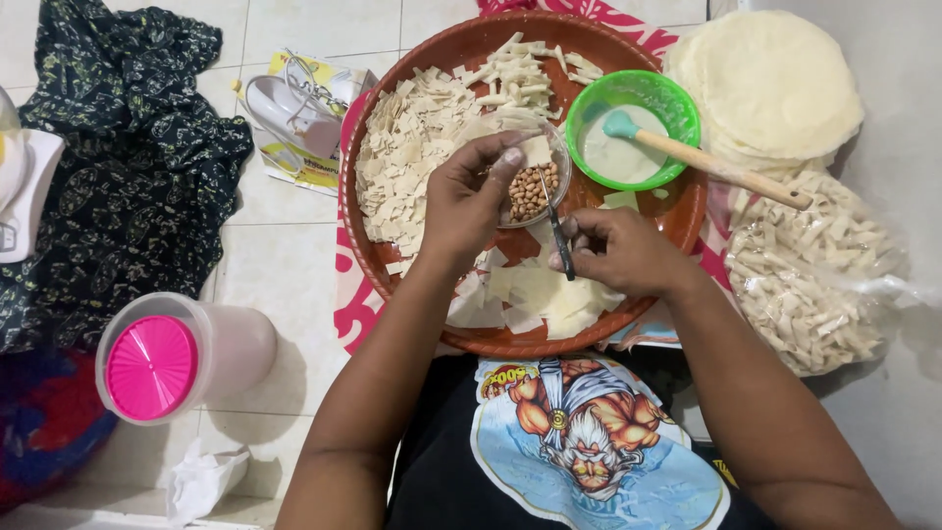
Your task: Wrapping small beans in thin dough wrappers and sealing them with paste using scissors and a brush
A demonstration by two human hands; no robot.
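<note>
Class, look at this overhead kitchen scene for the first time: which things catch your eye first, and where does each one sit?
The big round brown tray in the middle stands out, heaped with small cut dough squares. Over it the left hand holds a dough piece at a small clear bowl of peanuts, while the right hand grips a thin tool. A bright green bowl of white paste sits at the tray's upper right, and a pink-lidded container lies on the floor at lower left.

The big round tray is brown. The bowl is bright green. The jar lid is pink. The cloth is dark with small light patterns.
</note>
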